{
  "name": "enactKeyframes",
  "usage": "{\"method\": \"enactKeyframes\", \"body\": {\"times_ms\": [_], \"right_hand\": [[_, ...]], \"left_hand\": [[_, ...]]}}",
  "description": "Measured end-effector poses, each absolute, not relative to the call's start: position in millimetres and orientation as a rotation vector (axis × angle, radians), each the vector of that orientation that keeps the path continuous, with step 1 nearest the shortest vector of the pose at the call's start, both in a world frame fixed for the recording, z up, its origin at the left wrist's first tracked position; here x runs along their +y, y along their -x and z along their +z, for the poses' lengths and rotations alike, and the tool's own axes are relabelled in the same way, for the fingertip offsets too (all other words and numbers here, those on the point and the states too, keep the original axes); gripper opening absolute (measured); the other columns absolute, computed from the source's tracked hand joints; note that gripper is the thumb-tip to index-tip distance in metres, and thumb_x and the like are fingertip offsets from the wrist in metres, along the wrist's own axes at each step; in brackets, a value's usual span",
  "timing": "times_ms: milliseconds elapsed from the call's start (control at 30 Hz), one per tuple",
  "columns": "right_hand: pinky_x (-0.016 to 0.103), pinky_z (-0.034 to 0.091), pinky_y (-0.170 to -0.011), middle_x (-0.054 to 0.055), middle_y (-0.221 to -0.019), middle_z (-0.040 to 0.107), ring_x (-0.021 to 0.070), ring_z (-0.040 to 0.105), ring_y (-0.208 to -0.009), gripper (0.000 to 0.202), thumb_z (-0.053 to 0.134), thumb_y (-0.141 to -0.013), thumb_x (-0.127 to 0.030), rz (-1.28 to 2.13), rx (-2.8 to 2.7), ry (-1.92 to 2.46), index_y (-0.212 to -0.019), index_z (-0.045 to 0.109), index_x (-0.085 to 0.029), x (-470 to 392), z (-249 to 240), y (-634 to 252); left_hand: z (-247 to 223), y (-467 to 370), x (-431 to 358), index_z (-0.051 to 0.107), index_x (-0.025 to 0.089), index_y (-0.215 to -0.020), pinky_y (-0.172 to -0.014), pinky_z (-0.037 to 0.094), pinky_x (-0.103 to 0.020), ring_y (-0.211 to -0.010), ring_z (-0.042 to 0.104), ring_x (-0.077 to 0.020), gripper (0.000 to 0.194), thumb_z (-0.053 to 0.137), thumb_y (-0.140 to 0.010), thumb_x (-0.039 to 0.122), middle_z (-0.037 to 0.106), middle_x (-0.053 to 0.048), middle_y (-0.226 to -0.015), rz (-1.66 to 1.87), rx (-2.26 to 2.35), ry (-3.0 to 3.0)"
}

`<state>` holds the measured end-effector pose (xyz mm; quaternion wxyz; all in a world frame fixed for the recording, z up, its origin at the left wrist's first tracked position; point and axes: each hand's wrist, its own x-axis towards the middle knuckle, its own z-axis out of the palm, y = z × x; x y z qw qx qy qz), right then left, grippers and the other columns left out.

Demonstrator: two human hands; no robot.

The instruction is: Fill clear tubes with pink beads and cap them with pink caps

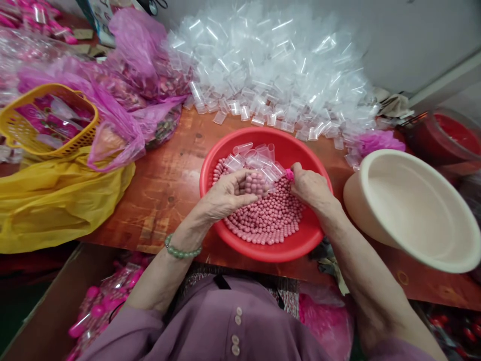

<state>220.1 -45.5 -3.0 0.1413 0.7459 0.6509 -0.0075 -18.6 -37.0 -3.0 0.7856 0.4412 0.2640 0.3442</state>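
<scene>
A red basin (265, 255) on the table holds many round pink beads (263, 218) and a heap of clear plastic tubes (259, 159). Above the beads, my left hand (225, 194) is closed around a clear tube of pink beads (255, 183), which lies tilted across the fingers. Over the basin's right side, my right hand (310, 185) pinches a small bright pink plastic piece (289, 174); the fingers hide most of it, so its kind does not show.
Behind the basin rises a large pile of clear tubes (270, 65). A cream basin (421, 200) stands at right. To the left are a yellow basket (93, 125) of pink packets, a yellow bag (67, 200) and pink plastic bags (139, 40). Below the table edge, a box (56, 301) holds filled pink-capped tubes.
</scene>
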Motion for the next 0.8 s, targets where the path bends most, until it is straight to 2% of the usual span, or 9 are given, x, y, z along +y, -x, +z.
{"method": "enactKeyframes", "body": {"times_ms": [100,167,233,333,433,533,700,800], "right_hand": [[0.037,0.047,-0.071,0.020,-0.090,0.071,0.0317,0.067,-0.090,0.032,0.047,-0.085,-0.014,0.075,1.963,-2.378,-0.115,0.059,-0.008,-58.3,2.0,-222.7],[0.035,0.047,-0.071,0.014,-0.086,0.070,0.0268,0.064,-0.085,0.031,0.051,-0.085,-0.020,-0.062,2.124,-2.598,-0.113,0.061,-0.011,-68.6,4.6,-224.7],[0.032,0.047,-0.067,0.008,-0.081,0.067,0.0210,0.061,-0.075,0.032,0.055,-0.087,-0.030,-0.558,2.299,-2.763,-0.114,0.062,-0.015,-78.1,6.4,-223.9],[0.030,0.047,-0.068,0.004,-0.084,0.067,0.0163,0.060,-0.073,0.035,0.062,-0.085,-0.042,-1.471,2.339,-2.702,-0.110,0.065,-0.018,-88.8,7.8,-214.2],[0.031,0.048,-0.073,0.003,-0.087,0.066,0.0158,0.060,-0.077,0.033,0.069,-0.080,-0.045,-1.916,2.227,-2.504,-0.099,0.067,-0.019,-94.3,6.9,-198.4],[0.030,0.046,-0.073,0.001,-0.082,0.063,0.0147,0.057,-0.075,0.031,0.070,-0.079,-0.047,-2.027,2.123,-2.444,-0.091,0.065,-0.019,-95.4,4.1,-186.5],[0.030,0.042,-0.073,0.000,-0.082,0.061,0.0148,0.053,-0.078,0.032,0.068,-0.080,-0.051,-1.931,2.182,-2.450,-0.085,0.063,-0.020,-92.3,0.5,-182.5],[0.027,0.038,-0.063,-0.002,-0.072,0.055,0.0116,0.047,-0.066,0.034,0.068,-0.081,-0.053,-2.032,2.113,-2.284,-0.080,0.061,-0.020,-91.8,1.3,-182.2]], "left_hand": [[-5.0,20.4,-36.8,0.062,0.013,-0.107,-0.097,0.052,-0.032,-0.095,0.069,-0.0145,0.045,0.079,-0.066,0.009,0.073,-0.004,-0.098,0.723,0.575,-0.922],[-6.9,20.7,-36.6,0.062,0.012,-0.105,-0.096,0.052,-0.032,-0.093,0.069,-0.0141,0.043,0.080,-0.066,0.010,0.072,-0.004,-0.097,0.719,0.556,-0.900],[-8.7,20.2,-36.4,0.062,0.012,-0.103,-0.094,0.052,-0.032,-0.091,0.068,-0.0136,0.041,0.080,-0.066,0.011,0.071,-0.004,-0.096,0.726,0.537,-0.882],[-11.1,19.1,-35.9,0.063,0.013,-0.100,-0.090,0.051,-0.032,-0.089,0.065,-0.0133,0.037,0.081,-0.068,0.015,0.068,-0.003,-0.094,0.760,0.534,-0.889],[-11.6,18.9,-35.1,0.063,0.013,-0.094,-0.087,0.049,-0.031,-0.085,0.061,-0.0124,0.032,0.081,-0.070,0.022,0.065,-0.002,-0.090,0.767,0.561,-0.948],[-9.4,20.2,-34.4,0.064,0.014,-0.095,-0.090,0.046,-0.031,-0.088,0.059,-0.0122,0.032,0.081,-0.069,0.024,0.064,-0.002,-0.091,0.758,0.592,-0.994],[-4.3,23.0,-34.0,0.064,0.013,-0.096,-0.094,0.044,-0.033,-0.089,0.056,-0.0125,0.033,0.080,-0.070,0.027,0.062,-0.002,-0.093,0.695,0.582,-1.084],[-4.0,23.3,-34.0,0.063,0.013,-0.097,-0.090,0.044,-0.033,-0.088,0.054,-0.0128,0.034,0.079,-0.071,0.029,0.060,-0.001,-0.090,0.644,0.569,-1.141]]}}
